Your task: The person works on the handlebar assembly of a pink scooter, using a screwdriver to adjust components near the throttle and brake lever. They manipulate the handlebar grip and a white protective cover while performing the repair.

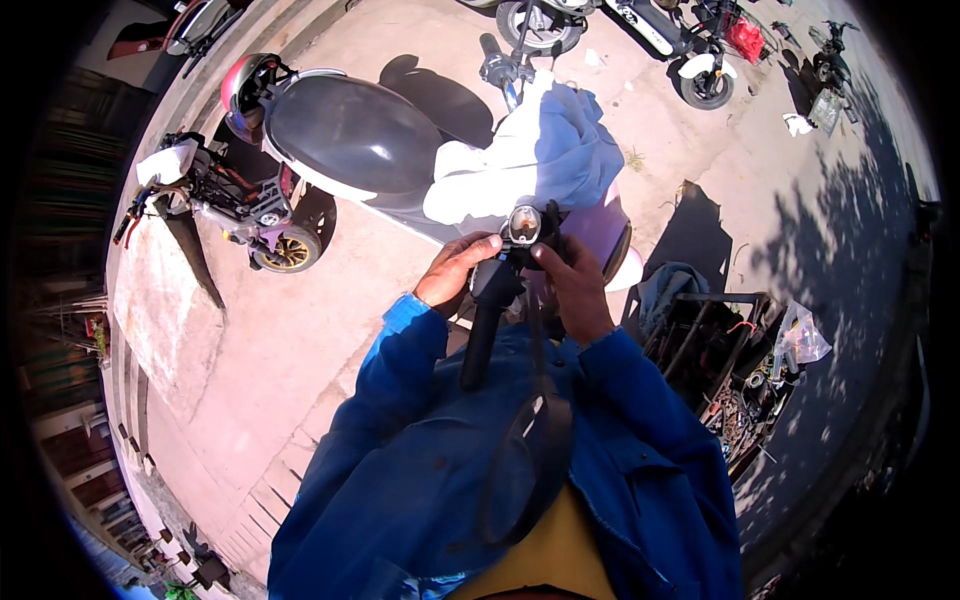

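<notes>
A scooter stands in front of me with a long black seat (345,132) and a pale cloth (530,155) draped over its front. Close to my chest is a handlebar end with a black grip (482,345). At its inner end sits a small round glassy part (523,226) with a shiny rim. My left hand (450,275) presses its thumb against the black housing beside that part, fingers curled underneath. From the other side my right hand (580,288) pinches the black piece at the round part's right, thumb on top. Most fingertips of both hands are hidden.
Right of me stands a metal-framed cart (735,345) full of tools and loose parts, with a clear plastic bag (802,335). A partly stripped scooter (245,205) is at the left. More scooters (700,72) are parked at the far side. Tree shadow covers the right-hand ground.
</notes>
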`<action>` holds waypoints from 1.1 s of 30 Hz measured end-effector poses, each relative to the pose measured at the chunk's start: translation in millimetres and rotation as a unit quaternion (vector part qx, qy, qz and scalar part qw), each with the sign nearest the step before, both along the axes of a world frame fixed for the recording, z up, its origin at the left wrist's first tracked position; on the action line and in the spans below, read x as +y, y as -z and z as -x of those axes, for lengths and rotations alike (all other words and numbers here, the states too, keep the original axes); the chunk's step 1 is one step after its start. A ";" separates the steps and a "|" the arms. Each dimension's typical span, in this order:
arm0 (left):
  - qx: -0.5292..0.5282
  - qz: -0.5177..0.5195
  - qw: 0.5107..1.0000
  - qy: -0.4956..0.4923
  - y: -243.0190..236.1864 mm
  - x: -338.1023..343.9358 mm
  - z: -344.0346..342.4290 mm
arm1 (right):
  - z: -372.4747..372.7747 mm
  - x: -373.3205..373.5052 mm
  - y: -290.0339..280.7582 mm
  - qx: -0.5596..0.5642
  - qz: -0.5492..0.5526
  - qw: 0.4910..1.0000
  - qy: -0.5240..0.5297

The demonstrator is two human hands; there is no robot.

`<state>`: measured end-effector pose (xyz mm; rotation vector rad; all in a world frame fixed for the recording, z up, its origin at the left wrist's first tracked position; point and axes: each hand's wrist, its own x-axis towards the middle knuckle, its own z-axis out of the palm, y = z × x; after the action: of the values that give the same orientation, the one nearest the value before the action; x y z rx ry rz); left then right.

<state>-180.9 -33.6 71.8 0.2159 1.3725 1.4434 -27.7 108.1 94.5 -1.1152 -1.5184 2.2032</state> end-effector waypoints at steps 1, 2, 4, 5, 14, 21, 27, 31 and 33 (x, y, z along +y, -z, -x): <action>-0.011 -0.011 1.000 0.005 -0.2 0.1 1.2 | -0.6 -1.1 -1.0 0.009 0.018 1.000 0.007; -0.021 -0.022 0.999 0.009 -1.6 0.6 2.8 | -1.7 -2.5 -2.0 0.019 0.036 0.999 0.014; -0.036 -0.035 0.999 0.010 -5.1 1.0 3.2 | -4.6 -3.6 -2.2 0.033 0.058 0.998 0.022; -0.040 -0.037 0.999 0.006 -7.6 1.3 2.4 | -6.5 -3.3 -1.2 0.038 0.062 0.997 0.022; -0.140 -0.032 0.989 -0.020 0.4 0.7 5.1 | -5.4 -18.6 11.5 0.066 0.040 0.994 0.080; -0.181 -0.105 0.977 -0.033 -10.1 7.3 -2.4 | -2.4 -19.6 5.4 0.037 -0.039 0.997 0.047; -0.198 -0.107 0.974 -0.013 -17.5 4.6 -3.6 | -12.9 -21.2 -9.5 0.068 0.055 0.994 0.067; -0.212 -0.067 0.975 -0.021 -20.8 1.9 -7.0 | -31.2 -15.6 4.3 0.091 0.101 0.989 0.062; -0.222 -0.038 0.974 -0.029 -5.8 5.3 -5.3 | -35.0 -14.1 15.5 0.132 0.116 0.982 0.070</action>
<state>-175.6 -28.3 77.5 -0.0971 0.9659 1.4844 7.3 93.9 79.0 -0.9121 -1.0655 2.3627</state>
